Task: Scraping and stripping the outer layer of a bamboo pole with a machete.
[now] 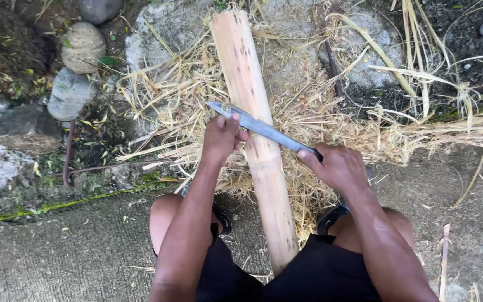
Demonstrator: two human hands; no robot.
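Two hands are gripping a long knife laid crosswise on a pale bamboo pole. Left hand is pinching the blade near its tip, fingers closed over it; right hand is wrapping shut around the handle. Pole is lying lengthwise between the knees, running out over straw shavings on concrete, with rocks sitting at upper left.

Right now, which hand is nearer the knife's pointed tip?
Left. The left hand pinches the blade just behind the knife tip; the right hand grips the handle at the opposite end.
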